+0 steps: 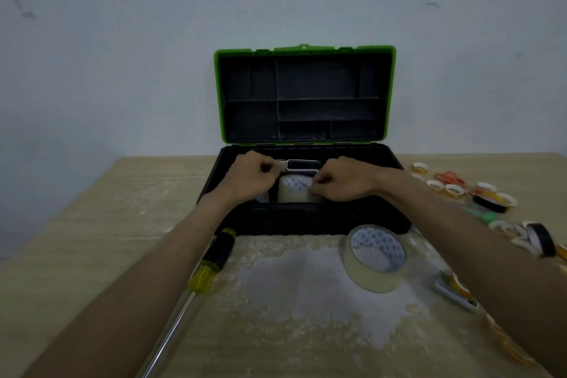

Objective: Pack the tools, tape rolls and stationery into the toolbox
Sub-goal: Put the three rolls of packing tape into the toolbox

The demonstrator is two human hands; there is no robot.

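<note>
Inside the open toolbox, a clear tape roll standing on edge, low in the black base, front half. Left hand just to its left, right hand just to its right, both knuckles-up, roll squarely between them. Left fingers curled, pinching the pale tip of a slim tool lying crosswise behind the roll, long axis running left to right along the box. Right fingers bunched against the roll's right side; touching it, though whether truly gripping cannot be told. A sliver of a second roll peeking out under the left wrist.

Judgement: seating step, nudging things snug. Right hand nearer for whatever comes next, since most of what remains lies on that side.

Outward now. Lid up, green-rimmed, its dividers bare. In front of the box, a second big clear roll lying tilted on the table, well within the right arm's reach. Yellow-and-black screwdriver under the left forearm, shaft pointing toward the wearer, handle near the box's front corner. Off right: small tape rolls, orange scissors, black tape. Worn, whitish-scuffed wooden top; plain pale wall behind.
</note>
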